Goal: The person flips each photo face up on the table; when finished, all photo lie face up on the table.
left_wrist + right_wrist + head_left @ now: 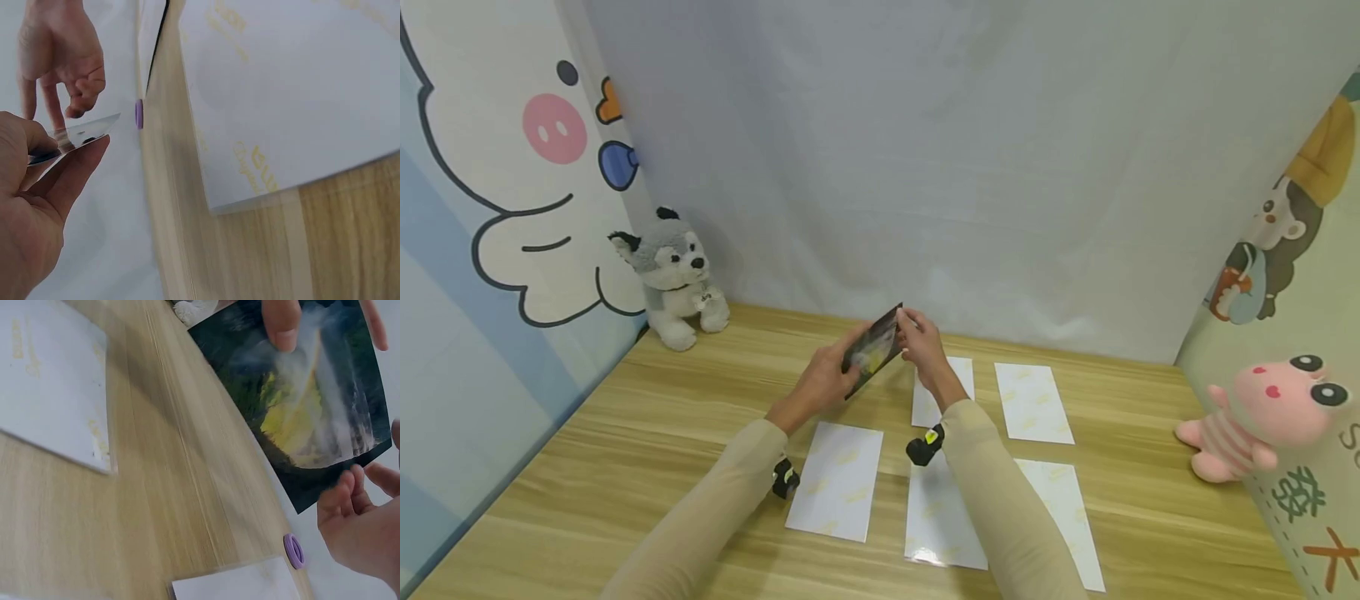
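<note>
A glossy photo print (872,354) of a waterfall with a faint rainbow and yellow-green foliage is held tilted above the back of the table. My left hand (824,379) grips one side, its thumb on the picture face and its fingers behind, as the left wrist view (37,181) shows edge-on. At the opposite end, my right hand (923,346) pinches a corner; in the right wrist view its smaller fingers (342,497) curl beside the print's edge. Below lie several white sheets with yellow lettering, among them one near the left forearm (837,482).
More white sheets lie at the right (1034,402) and under the right forearm (940,517). A small purple ring (294,551) sits near the table's back edge. A husky plush (677,279) sits back left; a pink plush (1255,417) is at the right. A pale curtain (925,167) hangs behind.
</note>
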`<state>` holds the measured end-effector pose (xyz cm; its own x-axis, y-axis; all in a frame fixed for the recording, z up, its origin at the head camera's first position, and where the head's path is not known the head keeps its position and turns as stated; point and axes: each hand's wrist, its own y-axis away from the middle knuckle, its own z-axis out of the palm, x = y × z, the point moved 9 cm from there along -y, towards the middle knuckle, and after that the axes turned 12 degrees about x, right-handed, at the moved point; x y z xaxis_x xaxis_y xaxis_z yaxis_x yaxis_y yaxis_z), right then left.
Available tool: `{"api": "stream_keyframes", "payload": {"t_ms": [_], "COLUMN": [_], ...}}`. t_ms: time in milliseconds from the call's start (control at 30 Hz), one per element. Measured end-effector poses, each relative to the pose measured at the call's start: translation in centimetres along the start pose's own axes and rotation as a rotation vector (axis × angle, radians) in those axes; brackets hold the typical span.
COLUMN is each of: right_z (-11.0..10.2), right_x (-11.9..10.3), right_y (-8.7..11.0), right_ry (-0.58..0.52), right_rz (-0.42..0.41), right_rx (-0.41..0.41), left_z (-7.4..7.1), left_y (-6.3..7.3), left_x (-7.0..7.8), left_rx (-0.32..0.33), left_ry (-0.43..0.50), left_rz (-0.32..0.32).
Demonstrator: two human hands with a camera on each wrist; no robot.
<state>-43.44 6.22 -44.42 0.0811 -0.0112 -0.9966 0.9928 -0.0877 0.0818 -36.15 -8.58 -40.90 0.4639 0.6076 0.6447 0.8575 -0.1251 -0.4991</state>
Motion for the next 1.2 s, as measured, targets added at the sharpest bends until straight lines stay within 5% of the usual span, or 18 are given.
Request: {"api": "stream_keyframes", "payload": {"t_ms": [233, 467, 700, 933, 1200], "right_z": [-0.7, -0.1, 1.1, 1.2, 0.9], "right_x": [0.4, 1.3, 2.2, 2.5, 2.8], "right_y": [0.0, 0.1, 0.6, 0.9, 1.0], "right_ry": [0.16, -0.026, -0.245, -0.22, -0.186], "right_rz": [-0.03, 0.043, 0.135, 0.147, 0.157], "right_rx": [0.031, -0.006, -0.067, -0.042, -0.031], "left_z": [-0.6, -1.5, -1.6, -1.5, -0.8], "left_y": [-0.3, -0.8, -0.8, -0.5, -0.2], "left_x": [-0.7, -1.3, -1.5, -1.4, -3.2], "left_rx": [0.058, 0.213, 0.271, 0.263, 0.221], "left_ry": [0.181, 0.349, 0.4, 0.423, 0.5], "left_rz": [-0.143, -0.211, -0.217, -0.236, -0.39]}}
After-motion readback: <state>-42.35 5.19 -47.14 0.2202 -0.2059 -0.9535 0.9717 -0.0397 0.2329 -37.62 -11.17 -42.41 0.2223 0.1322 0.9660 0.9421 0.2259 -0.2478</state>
